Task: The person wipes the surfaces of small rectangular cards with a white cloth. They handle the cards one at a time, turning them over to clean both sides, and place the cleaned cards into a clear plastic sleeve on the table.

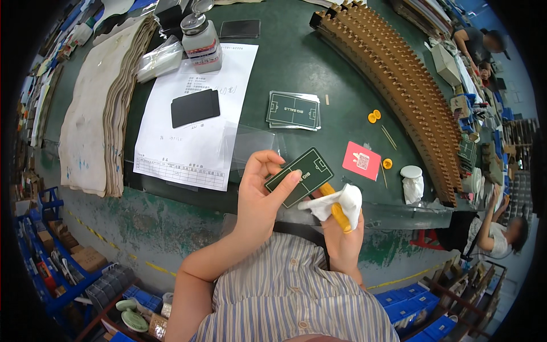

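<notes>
My left hand pinches a dark green card printed with a white sports-field outline, its thumb lying across the face. Close to the card's lower right edge, my right hand grips a bunched white cloth. Yellow finger cots cover at least two of the right hand's fingers; the other fingers are partly behind the cloth. On the green table beyond the hands lies a small stack of similar green cards. Whether cloth and card touch I cannot tell.
Plain black cards lie on a printed sheet, beside a metal-capped bottle. Right: a red card, loose yellow finger cots, a white-topped container and a long slotted rack. Stacked brown sheets stand left.
</notes>
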{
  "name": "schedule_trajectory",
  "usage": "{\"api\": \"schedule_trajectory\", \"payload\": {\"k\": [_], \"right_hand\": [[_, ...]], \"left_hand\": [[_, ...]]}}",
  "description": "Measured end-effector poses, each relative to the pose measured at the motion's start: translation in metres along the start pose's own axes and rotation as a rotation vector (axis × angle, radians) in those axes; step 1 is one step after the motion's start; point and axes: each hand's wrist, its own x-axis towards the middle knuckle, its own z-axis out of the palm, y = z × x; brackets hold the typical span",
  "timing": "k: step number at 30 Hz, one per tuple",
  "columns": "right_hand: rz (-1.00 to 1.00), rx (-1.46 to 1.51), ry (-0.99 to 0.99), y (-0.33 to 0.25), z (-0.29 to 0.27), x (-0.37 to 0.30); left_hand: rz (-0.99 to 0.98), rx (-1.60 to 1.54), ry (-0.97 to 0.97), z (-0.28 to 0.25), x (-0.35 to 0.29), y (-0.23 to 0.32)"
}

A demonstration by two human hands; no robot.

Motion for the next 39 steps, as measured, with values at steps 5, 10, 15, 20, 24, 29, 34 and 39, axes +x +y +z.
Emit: {"api": "schedule_trajectory", "payload": {"k": [5,10,15,20,24,29,34,39], "right_hand": [[0.097,0.147,0.050,-0.007,0.009,0.000],[0.006,0.107,0.102,-0.013,0.002,0.000],[-0.026,-0.033,0.079,-0.018,-0.006,0.004],[-0.023,-0.106,-0.017,-0.035,0.001,0.010],[-0.071,-0.101,-0.023,-0.047,-0.005,0.017],[-0.343,-0.185,0.116,-0.043,-0.019,0.012],[-0.316,-0.387,0.066,-0.035,-0.035,-0.007],[-0.686,-1.160,-0.156,-0.036,-0.041,-0.014]], "left_hand": [[-0.018,0.071,0.015,-0.005,-0.001,-0.003],[-0.124,0.119,-0.063,-0.007,-0.003,-0.001],[-0.153,0.286,-0.178,-0.016,-0.002,-0.008],[-0.295,0.397,-0.356,-0.019,-0.003,0.002],[-0.407,0.336,-0.397,-0.019,-0.002,0.002],[-0.455,0.138,-0.324,-0.016,-0.001,0.001],[-0.449,0.092,-0.265,-0.011,-0.002,0.000],[-0.380,0.112,-0.228,-0.002,-0.004,0.002]]}}
